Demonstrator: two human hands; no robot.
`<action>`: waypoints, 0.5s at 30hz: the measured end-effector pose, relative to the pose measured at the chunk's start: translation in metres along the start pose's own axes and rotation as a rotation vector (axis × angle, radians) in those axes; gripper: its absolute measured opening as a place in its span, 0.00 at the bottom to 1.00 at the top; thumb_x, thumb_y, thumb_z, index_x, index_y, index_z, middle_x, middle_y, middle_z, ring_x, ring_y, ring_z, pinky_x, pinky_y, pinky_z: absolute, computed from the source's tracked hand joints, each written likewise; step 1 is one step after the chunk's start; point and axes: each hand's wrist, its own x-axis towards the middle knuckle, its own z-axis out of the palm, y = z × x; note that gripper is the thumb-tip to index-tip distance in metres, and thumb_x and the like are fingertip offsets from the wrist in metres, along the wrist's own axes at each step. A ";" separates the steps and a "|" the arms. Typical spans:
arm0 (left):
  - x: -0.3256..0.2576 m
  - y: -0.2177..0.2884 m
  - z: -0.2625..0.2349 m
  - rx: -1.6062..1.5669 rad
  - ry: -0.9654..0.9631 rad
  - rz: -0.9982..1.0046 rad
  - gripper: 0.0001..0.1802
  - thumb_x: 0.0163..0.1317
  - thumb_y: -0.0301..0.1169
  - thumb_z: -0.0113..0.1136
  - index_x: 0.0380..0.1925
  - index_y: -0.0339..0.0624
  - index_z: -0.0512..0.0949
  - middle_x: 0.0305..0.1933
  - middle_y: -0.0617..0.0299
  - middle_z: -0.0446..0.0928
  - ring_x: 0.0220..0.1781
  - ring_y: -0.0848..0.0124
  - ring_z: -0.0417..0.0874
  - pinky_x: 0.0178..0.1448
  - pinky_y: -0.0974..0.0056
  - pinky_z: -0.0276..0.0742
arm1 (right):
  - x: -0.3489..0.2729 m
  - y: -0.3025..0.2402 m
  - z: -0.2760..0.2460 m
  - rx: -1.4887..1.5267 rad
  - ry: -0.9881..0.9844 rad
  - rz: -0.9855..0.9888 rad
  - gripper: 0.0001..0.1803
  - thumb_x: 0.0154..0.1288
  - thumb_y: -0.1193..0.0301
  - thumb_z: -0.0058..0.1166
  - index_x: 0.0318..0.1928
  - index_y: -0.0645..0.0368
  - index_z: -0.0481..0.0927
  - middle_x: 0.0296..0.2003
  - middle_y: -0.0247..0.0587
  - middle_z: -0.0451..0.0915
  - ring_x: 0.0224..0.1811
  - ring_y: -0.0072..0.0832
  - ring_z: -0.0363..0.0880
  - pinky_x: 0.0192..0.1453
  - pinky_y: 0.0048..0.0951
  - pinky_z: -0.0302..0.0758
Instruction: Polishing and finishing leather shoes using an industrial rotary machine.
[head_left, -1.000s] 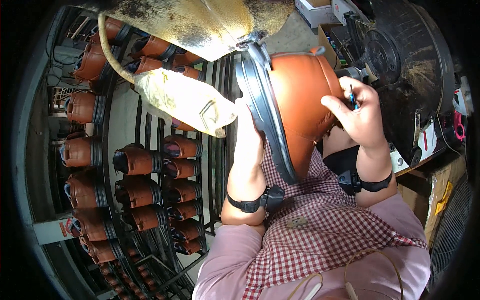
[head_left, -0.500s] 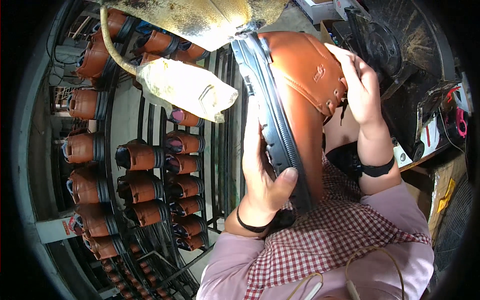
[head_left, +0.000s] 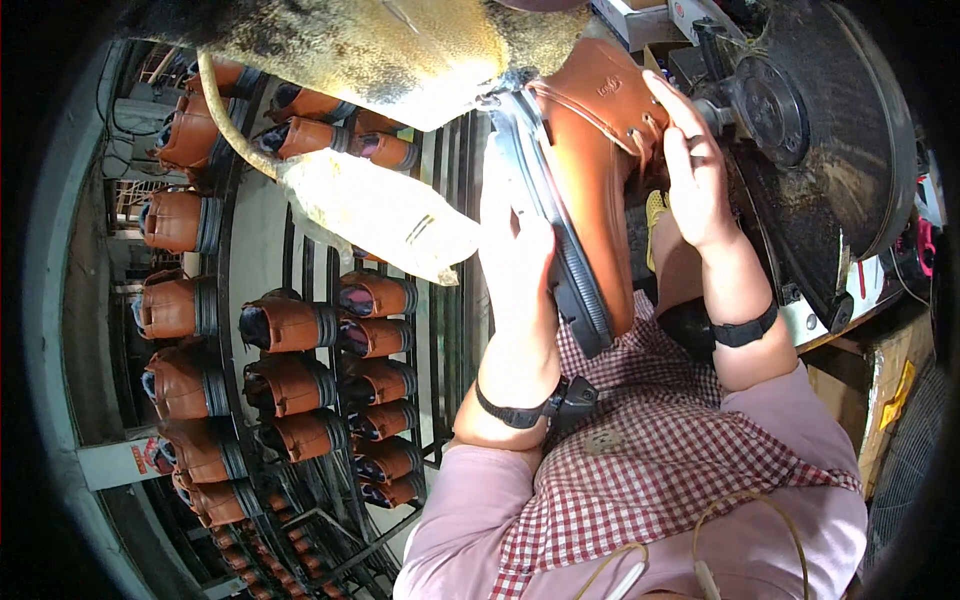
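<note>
A brown leather shoe (head_left: 580,185) with a thick black ridged sole (head_left: 570,262) stands tilted on its side between my hands, its sole facing left. My left hand (head_left: 517,250) is closed along the sole, brightly lit, with its fingers partly hidden behind the shoe. At the upper by the lace eyelets, my right hand (head_left: 697,180) grips the shoe with fingers stretched along the leather. The shoe's far end lies against the lower edge of a stained, yellowish machine cover (head_left: 400,60), which hides part of it.
A lit lamp wrapped in pale film (head_left: 375,215) hangs on a bent cable left of the shoe. Racks at left hold several similar brown shoes (head_left: 290,325). On the right stands a dark, dusty machine wheel (head_left: 840,130). Boxes (head_left: 640,22) sit at the far side.
Both hands have carried the shoe farther away, so more of its far end is under the machine cover. My left hand has shifted up along the sole. The view has tilted slightly.
</note>
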 end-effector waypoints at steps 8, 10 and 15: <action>-0.002 0.002 0.006 -0.217 -0.177 0.171 0.14 0.64 0.30 0.53 0.46 0.34 0.76 0.45 0.53 0.79 0.49 0.64 0.81 0.57 0.61 0.77 | 0.014 0.013 0.001 -0.363 0.000 -0.139 0.26 0.65 0.78 0.47 0.63 0.46 0.74 0.68 0.48 0.62 0.61 0.40 0.68 0.67 0.38 0.63; 0.004 -0.002 0.003 -0.347 -0.286 0.238 0.13 0.63 0.31 0.54 0.43 0.33 0.77 0.47 0.53 0.78 0.50 0.64 0.80 0.60 0.60 0.74 | 0.014 0.012 0.001 -0.370 -0.008 -0.114 0.27 0.64 0.79 0.47 0.63 0.46 0.74 0.67 0.46 0.63 0.61 0.40 0.69 0.66 0.38 0.64; 0.019 0.007 0.010 -0.424 -0.358 0.133 0.24 0.68 0.41 0.48 0.54 0.30 0.72 0.56 0.51 0.74 0.56 0.64 0.77 0.66 0.58 0.68 | 0.019 0.018 -0.007 -0.508 -0.039 -0.193 0.28 0.60 0.80 0.50 0.62 0.47 0.74 0.64 0.42 0.68 0.58 0.42 0.70 0.65 0.38 0.65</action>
